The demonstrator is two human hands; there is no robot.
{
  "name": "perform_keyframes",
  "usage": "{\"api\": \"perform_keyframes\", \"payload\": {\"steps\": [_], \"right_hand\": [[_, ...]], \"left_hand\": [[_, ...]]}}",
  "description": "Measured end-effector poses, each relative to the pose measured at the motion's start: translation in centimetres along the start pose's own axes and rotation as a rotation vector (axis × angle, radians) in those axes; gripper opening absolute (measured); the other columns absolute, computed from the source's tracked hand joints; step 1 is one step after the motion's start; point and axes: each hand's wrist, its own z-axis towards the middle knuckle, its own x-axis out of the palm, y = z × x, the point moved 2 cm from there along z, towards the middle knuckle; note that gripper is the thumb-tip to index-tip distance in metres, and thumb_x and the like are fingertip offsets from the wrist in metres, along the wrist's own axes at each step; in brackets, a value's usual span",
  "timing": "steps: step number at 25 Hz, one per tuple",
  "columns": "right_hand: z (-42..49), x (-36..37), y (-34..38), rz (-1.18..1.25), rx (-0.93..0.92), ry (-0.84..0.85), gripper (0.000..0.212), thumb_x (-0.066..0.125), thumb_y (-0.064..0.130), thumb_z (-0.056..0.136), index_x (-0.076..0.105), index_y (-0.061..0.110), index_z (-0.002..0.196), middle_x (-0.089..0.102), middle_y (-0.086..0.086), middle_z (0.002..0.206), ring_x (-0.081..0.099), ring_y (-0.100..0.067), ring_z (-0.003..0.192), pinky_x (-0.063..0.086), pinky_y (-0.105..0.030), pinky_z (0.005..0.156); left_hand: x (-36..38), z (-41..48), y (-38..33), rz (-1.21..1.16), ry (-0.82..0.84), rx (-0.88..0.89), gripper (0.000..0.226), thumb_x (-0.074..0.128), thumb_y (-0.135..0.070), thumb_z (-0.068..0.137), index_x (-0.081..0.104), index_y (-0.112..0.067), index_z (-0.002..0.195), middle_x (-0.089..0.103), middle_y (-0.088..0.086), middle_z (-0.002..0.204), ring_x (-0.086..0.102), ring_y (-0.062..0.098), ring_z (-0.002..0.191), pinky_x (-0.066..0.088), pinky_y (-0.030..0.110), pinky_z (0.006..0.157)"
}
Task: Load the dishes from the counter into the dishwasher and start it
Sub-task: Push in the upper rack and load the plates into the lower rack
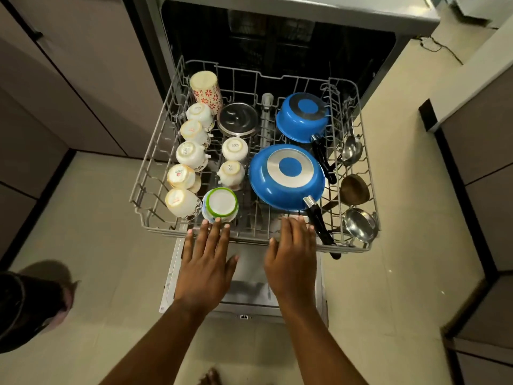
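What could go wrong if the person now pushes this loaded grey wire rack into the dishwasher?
1. The black handle of the large blue frying pan sticks out past the grey wire rack's front rim; it may jam against the dishwasher door at closing.
2. Fingertips of the left hand seem to touch the upside-down white cup with green rim; a push there could tip it.

Rack [249, 239]: grey coated wire, matt.
Pan [287, 176], just beyond right fingers [291, 226]: glossy blue enamel, bare metal ring on base.
Cups [191, 154], beyond left fingers [211, 232]: glazed white ceramic.
Bowl [238, 119]: polished steel.
Ladles [351, 150]: shiny steel.
Handle [322, 223], beside right fingers: matt black plastic.
Floor [111, 218]: smooth pale tile.
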Motion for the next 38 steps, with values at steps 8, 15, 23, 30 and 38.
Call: {"api": "perform_keyframes", "payload": {"steps": [8, 15, 23, 30, 38], "right_hand": [[-2.6, 7.8, -3.8, -0.051, -0.196, -0.348, 0.06, 0.049, 0.023, 0.088, 0.036, 0.003, 0.142, 0.038, -0.017, 0.144, 0.027, -0.035, 0.141, 0.011, -0.049, 0.12], [2.6, 11.1, -4.8, -0.077, -0.286, -0.722, 0.069, 0.045, 0.018, 0.082, 0.029, 0.001, 0.146, 0.035, -0.017, 0.147, 0.021, -0.033, 0.145, 0.012, -0.051, 0.119], [4.6, 15.1, -3.7, -0.024, -0.312, -0.934, 0.069, 0.028, 0.016, 0.091, -0.002, 0.005, 0.153, 0.004, -0.017, 0.16, -0.004, -0.032, 0.149, 0.003, -0.05, 0.12], [7.3, 14.6, -3.8, -0.086, -0.289, -0.744, 0.083, 0.047, 0.011, 0.079, 0.008, 0.001, 0.151, 0.014, -0.023, 0.158, 0.008, -0.038, 0.147, 0.005, -0.049, 0.121], [11.3, 14.4, -2.8, -0.167, -0.178, -0.532, 0.096, 0.056, 0.014, 0.076, 0.0, 0.003, 0.153, -0.006, -0.019, 0.161, -0.006, -0.033, 0.149, 0.005, -0.046, 0.122]], "left_hand": [[7.4, 1.2, 0.3, 0.064, -0.483, 0.035, 0.079, 0.04, -0.044, 0.096, 0.005, -0.009, 0.158, 0.002, 0.01, 0.165, 0.004, 0.036, 0.151, 0.007, 0.057, 0.12], [9.0, 6.0, 2.3, 0.1, -0.778, 0.196, 0.079, 0.044, -0.043, 0.095, 0.009, -0.01, 0.158, 0.004, 0.009, 0.165, 0.006, 0.032, 0.152, 0.006, 0.055, 0.12], [12.2, 9.4, 3.7, 0.154, -0.958, 0.22, 0.081, 0.036, -0.049, 0.1, -0.009, -0.011, 0.156, -0.018, 0.009, 0.163, -0.014, 0.03, 0.15, -0.003, 0.051, 0.121], [11.9, 12.7, 4.6, 0.174, -0.866, 0.207, 0.081, 0.034, -0.053, 0.1, -0.01, -0.014, 0.155, -0.017, 0.011, 0.162, -0.018, 0.025, 0.149, -0.002, 0.047, 0.122], [12.1, 18.0, 3.6, 0.074, -0.762, 0.127, 0.085, 0.031, -0.056, 0.099, -0.015, -0.011, 0.153, -0.012, 0.017, 0.162, -0.015, 0.03, 0.149, -0.006, 0.048, 0.122]]}}
